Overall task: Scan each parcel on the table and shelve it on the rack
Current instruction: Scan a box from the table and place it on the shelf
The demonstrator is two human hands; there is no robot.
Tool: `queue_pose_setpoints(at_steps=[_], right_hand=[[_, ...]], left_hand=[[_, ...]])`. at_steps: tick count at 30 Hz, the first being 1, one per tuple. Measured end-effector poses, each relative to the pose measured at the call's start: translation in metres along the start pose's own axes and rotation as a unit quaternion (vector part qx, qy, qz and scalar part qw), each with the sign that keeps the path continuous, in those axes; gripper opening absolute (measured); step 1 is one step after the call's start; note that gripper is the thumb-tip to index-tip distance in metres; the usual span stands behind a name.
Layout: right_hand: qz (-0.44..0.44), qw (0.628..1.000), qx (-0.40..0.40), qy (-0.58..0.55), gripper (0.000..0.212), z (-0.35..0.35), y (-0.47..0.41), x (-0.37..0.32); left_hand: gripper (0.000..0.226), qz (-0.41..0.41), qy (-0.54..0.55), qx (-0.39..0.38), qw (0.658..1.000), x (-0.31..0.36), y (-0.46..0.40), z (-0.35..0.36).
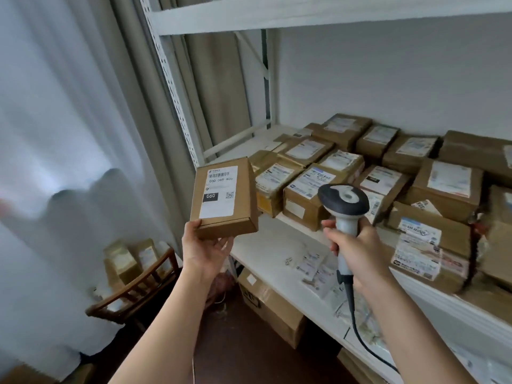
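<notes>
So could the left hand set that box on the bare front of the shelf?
Probably yes: the left hand holds the box just beside the shelf, with nothing between.

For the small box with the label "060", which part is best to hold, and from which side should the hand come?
Hold the small box at its bottom edge, coming from below, as the left hand does. It is flat and thin with its label facing up, so this probably keeps the barcode uncovered for the scanner in the right hand.

White curtains, wooden chair, dark floor.
</notes>
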State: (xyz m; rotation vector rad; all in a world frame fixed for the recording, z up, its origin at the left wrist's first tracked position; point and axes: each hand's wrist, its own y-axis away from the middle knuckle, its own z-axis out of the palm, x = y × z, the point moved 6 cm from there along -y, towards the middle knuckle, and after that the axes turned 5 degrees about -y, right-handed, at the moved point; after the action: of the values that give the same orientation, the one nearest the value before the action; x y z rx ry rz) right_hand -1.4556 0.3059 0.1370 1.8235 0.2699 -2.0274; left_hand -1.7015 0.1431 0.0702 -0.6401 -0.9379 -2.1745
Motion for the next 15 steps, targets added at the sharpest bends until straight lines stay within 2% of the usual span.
queue_pose_setpoints(at_steps=[4, 9, 13, 15], right_hand=[[0.000, 1.000, 0.018, 0.013, 0.022, 0.023, -0.021, -0.001], [0.024, 0.998, 0.042, 0.035, 0.022, 0.031, -0.054, -0.002], [0.031, 0.997, 0.060, 0.034, 0.021, 0.031, -0.092, -0.013], [0.035, 0.996, 0.070, 0.040, 0.021, 0.029, -0.110, -0.021]], left_hand=[[0.020, -0.002, 0.007, 0.001, 1.000, 0.033, -0.051, 0.022], [0.023, -0.005, -0.042, -0.012, 0.999, 0.046, -0.101, 0.072], [0.045, -0.010, -0.075, -0.013, 0.997, 0.042, -0.138, 0.115], [0.048, -0.015, -0.091, -0.014, 0.996, 0.039, -0.157, 0.138]])
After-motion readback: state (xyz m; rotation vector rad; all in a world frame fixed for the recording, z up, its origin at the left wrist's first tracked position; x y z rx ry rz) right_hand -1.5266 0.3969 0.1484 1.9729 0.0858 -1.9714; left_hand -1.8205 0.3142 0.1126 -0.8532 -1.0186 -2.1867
